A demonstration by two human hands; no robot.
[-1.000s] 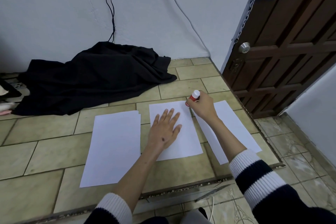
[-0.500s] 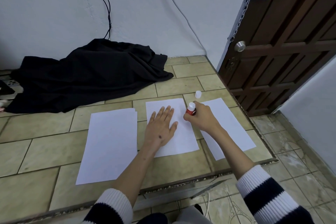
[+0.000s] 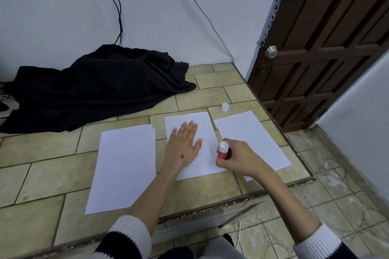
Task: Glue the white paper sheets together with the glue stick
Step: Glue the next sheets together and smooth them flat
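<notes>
Three lots of white paper lie on the tiled floor: a small stack at the left (image 3: 124, 166), a single middle sheet (image 3: 207, 132) and a right sheet (image 3: 252, 136). My left hand (image 3: 183, 147) rests flat, fingers spread, on the middle sheet. My right hand (image 3: 240, 157) grips a red and white glue stick (image 3: 222, 150), held tip down against the middle sheet's right edge near its lower corner. The stick's white cap (image 3: 224, 107) stands on the tiles beyond the papers.
A heap of black cloth (image 3: 94, 88) lies against the white wall at the back left, with cables hanging above it. A brown wooden door (image 3: 328, 48) stands at the right. The tiled platform ends in a step edge (image 3: 210, 210) just in front of me.
My right hand has drawn the glue stick down the middle sheet's right edge, from the top corner towards the lower corner. The cap, uncovered, stays on the tiles. The left hand has not moved.
</notes>
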